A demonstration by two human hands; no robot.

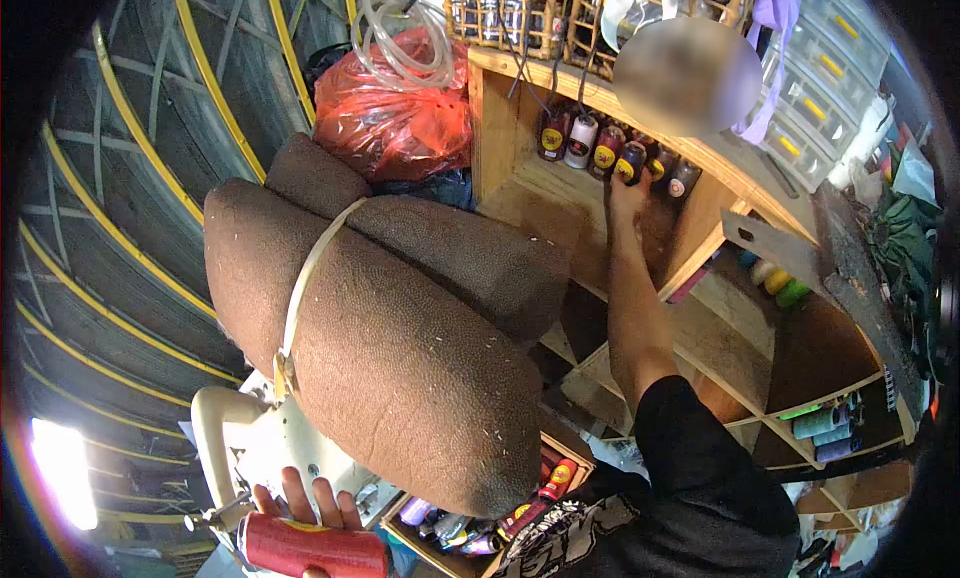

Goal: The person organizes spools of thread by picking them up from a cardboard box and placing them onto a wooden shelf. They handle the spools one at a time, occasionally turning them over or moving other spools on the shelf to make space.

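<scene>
A red spray can [312,548] lies sideways at the bottom edge of the view, clamped in the left hand [305,506], whose fingers curl over the can's upper side. Just behind that hand stands a white sewing machine [262,443], and above it a large brown cushioned piece [400,368], strapped with a pale band [305,283], fills the middle of the view. The right hand [628,193] is well apart from the left, stretched out on a long bare arm to a wooden shelf [530,193], where its fingers close around a small dark bottle with a yellow label [632,162]. That bottle stands in a row of similar bottles [580,143] along the back of the same compartment. A black sleeve [700,468] covers the upper arm. Beside the shelf, to the left, a red plastic bag [395,118] sits under a coil of clear tubing [400,33]. Wicker baskets [505,13] rest on top of the shelf. Lower compartments hold spools of thread [825,428], and a box of more cans and bottles [480,523] sits under the cushion.
</scene>
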